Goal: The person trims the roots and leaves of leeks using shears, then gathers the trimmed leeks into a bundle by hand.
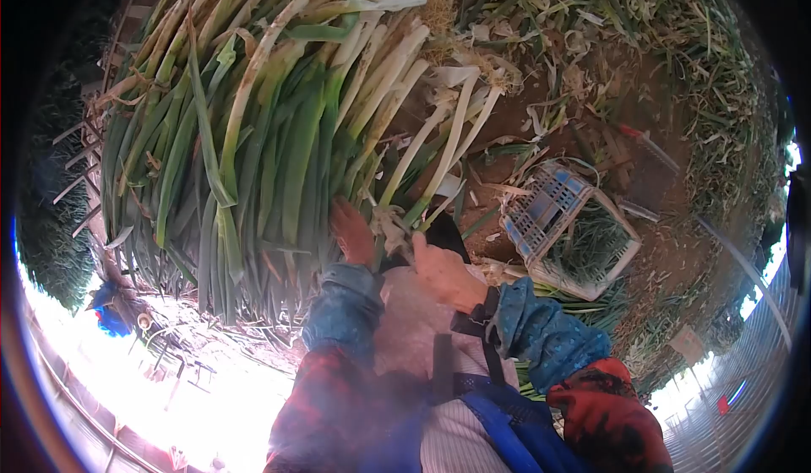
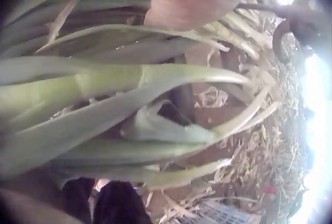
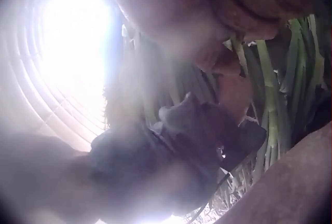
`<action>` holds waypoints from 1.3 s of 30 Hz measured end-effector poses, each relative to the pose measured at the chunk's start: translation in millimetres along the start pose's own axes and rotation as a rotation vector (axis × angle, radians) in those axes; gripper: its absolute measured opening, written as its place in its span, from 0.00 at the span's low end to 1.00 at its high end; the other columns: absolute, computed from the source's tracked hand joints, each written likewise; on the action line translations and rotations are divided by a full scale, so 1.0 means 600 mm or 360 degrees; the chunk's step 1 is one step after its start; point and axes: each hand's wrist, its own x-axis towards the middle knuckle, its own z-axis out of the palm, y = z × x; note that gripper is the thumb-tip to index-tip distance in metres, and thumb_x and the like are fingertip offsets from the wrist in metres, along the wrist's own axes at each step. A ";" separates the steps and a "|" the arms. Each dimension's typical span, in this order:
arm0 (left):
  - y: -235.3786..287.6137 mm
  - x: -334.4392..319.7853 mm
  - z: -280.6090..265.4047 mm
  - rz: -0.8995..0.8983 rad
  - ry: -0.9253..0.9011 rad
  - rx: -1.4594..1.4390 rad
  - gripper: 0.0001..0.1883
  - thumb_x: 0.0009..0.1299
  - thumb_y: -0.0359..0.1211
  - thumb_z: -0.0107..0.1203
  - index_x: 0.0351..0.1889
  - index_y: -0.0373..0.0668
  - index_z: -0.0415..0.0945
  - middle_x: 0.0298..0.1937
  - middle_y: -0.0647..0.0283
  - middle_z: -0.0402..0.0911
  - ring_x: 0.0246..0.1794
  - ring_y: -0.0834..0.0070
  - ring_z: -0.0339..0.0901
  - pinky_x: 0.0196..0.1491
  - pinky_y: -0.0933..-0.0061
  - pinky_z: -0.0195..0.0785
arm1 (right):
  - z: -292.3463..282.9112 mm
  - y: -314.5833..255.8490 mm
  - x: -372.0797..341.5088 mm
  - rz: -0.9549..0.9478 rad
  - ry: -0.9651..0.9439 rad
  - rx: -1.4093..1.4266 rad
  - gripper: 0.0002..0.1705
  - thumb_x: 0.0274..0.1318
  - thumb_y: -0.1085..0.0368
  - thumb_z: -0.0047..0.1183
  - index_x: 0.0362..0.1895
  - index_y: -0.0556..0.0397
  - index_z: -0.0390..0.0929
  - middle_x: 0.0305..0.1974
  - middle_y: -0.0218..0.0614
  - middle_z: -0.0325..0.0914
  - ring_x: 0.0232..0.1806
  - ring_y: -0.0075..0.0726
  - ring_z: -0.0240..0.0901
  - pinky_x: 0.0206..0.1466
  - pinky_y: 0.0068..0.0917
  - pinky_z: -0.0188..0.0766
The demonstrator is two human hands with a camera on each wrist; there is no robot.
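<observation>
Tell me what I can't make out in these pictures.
Left hand: fingertips hidden among green leaves in the head view; hand cut off by the top edge in the left wrist view.
Right hand: exact grip hidden by its own back in the head view; blur and glare in the right wrist view.
Crate floor: head view, covered by greens.
Blue object: head view, too small, beside glare.

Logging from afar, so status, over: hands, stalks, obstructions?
Left hand against leafy stalks. Right hand close by; both grips unclear. Basket off to the right, touching neither hand.
</observation>
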 end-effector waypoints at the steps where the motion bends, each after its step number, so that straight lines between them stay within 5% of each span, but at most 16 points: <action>1: 0.000 0.008 0.016 -0.0047 0.0050 0.0049 0.18 0.64 0.25 0.43 0.54 0.35 0.64 0.57 0.44 0.66 0.54 0.51 0.68 0.52 0.59 0.65 | 0.006 0.002 0.006 -0.0071 0.0019 0.0004 0.19 0.47 0.64 0.49 0.40 0.60 0.58 0.24 0.57 0.74 0.28 0.64 0.73 0.32 0.52 0.70; 2: 0.000 0.016 0.031 -0.0097 0.0099 0.0096 0.18 0.64 0.26 0.44 0.54 0.36 0.64 0.57 0.44 0.66 0.53 0.51 0.68 0.51 0.59 0.66 | 0.006 0.009 0.020 0.0008 0.0080 0.0016 0.19 0.47 0.64 0.49 0.41 0.61 0.58 0.24 0.57 0.74 0.28 0.64 0.73 0.32 0.52 0.70; 5: -0.002 0.074 0.005 -0.0227 -0.0521 0.0022 0.18 0.62 0.29 0.49 0.51 0.38 0.66 0.58 0.45 0.65 0.50 0.48 0.71 0.48 0.53 0.67 | -0.026 0.021 0.052 0.0141 0.0215 0.0071 0.22 0.47 0.63 0.50 0.43 0.62 0.58 0.24 0.58 0.74 0.29 0.65 0.72 0.32 0.52 0.69; 7: -0.007 0.090 -0.018 -0.0211 -0.0669 -0.0060 0.18 0.60 0.30 0.51 0.49 0.38 0.67 0.55 0.44 0.68 0.47 0.46 0.72 0.47 0.51 0.67 | -0.042 0.030 0.036 0.0083 0.0282 0.0171 0.27 0.47 0.60 0.52 0.46 0.62 0.57 0.25 0.57 0.73 0.30 0.66 0.71 0.33 0.53 0.68; 11: -0.057 0.108 -0.032 -0.0001 -0.0885 -0.0402 0.24 0.55 0.30 0.54 0.51 0.37 0.64 0.44 0.43 0.75 0.44 0.44 0.74 0.46 0.51 0.67 | -0.038 -0.002 -0.060 0.0001 0.0062 0.0066 0.28 0.48 0.60 0.52 0.48 0.64 0.56 0.26 0.57 0.72 0.31 0.65 0.71 0.32 0.52 0.67; 17: 0.028 0.128 -0.185 -0.0374 -0.0965 -0.0508 0.26 0.52 0.33 0.55 0.50 0.39 0.65 0.39 0.44 0.78 0.43 0.44 0.75 0.46 0.53 0.68 | -0.032 -0.023 -0.083 -0.0063 0.0058 0.0162 0.26 0.48 0.62 0.49 0.45 0.67 0.55 0.21 0.57 0.70 0.25 0.66 0.70 0.29 0.53 0.66; 20: 0.056 0.122 -0.206 -0.0494 -0.1121 -0.0379 0.21 0.52 0.34 0.53 0.46 0.39 0.70 0.40 0.43 0.78 0.44 0.44 0.74 0.46 0.53 0.68 | -0.040 -0.027 -0.080 -0.0259 0.0498 0.0242 0.25 0.47 0.63 0.49 0.44 0.67 0.56 0.21 0.57 0.71 0.25 0.66 0.70 0.28 0.53 0.66; 26: 0.041 0.058 -0.217 -0.0332 -0.1199 -0.0439 0.19 0.53 0.38 0.53 0.42 0.41 0.74 0.42 0.45 0.78 0.45 0.47 0.75 0.47 0.54 0.67 | -0.031 -0.050 -0.135 0.0081 0.0093 0.0092 0.22 0.46 0.64 0.49 0.42 0.64 0.57 0.23 0.55 0.73 0.28 0.64 0.72 0.29 0.51 0.68; 32: -0.026 0.015 -0.214 -0.0339 -0.1341 -0.0504 0.21 0.52 0.38 0.54 0.45 0.44 0.75 0.44 0.48 0.78 0.47 0.50 0.74 0.48 0.56 0.66 | -0.056 -0.008 -0.029 0.0119 0.0432 0.0121 0.23 0.45 0.63 0.49 0.42 0.63 0.58 0.23 0.56 0.74 0.27 0.62 0.73 0.30 0.51 0.70; 39: -0.081 -0.063 -0.211 -0.0455 -0.1474 -0.0703 0.22 0.49 0.35 0.55 0.45 0.41 0.77 0.36 0.46 0.79 0.39 0.52 0.77 0.42 0.58 0.68 | -0.001 -0.039 -0.060 0.0301 0.0177 0.0055 0.20 0.46 0.65 0.49 0.41 0.64 0.60 0.24 0.57 0.75 0.28 0.63 0.74 0.33 0.51 0.71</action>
